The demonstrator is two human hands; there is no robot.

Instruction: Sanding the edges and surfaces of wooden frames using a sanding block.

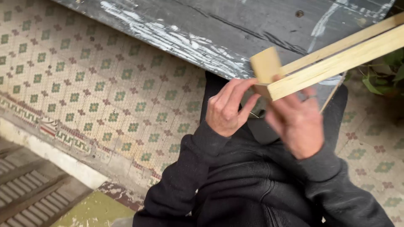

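Fingers [235, 90] of the left hand [227, 111] curl together against the underside of a small pale wooden block [265, 64], thumb and forefinger pinching at its lower edge; the right hand [296, 122] is blurred, its fingers reaching up onto the near end of the wooden slats [336, 61], though whether they clamp the wood I cannot tell. Two slats of light, raw timber, square-edged and smooth-sawn, run side by side with a narrow gap between them; the block sits across their near end, its face rounded at the top corners. Their long axis runs from the hands up and away to the right, rising to the picture's right edge, the blocked end pointing back toward the person. All this is held in the air just in front of the chest, over the edge of a dark board [202, 29], weathered grey-black and streaked with scraped white paint. Black sleeves [189, 168] of soft cloth cover both arms; below lies a tiled floor [84, 84] of small cream and green flower patterns, worn at its border; green leaves [385, 73] show at the right.
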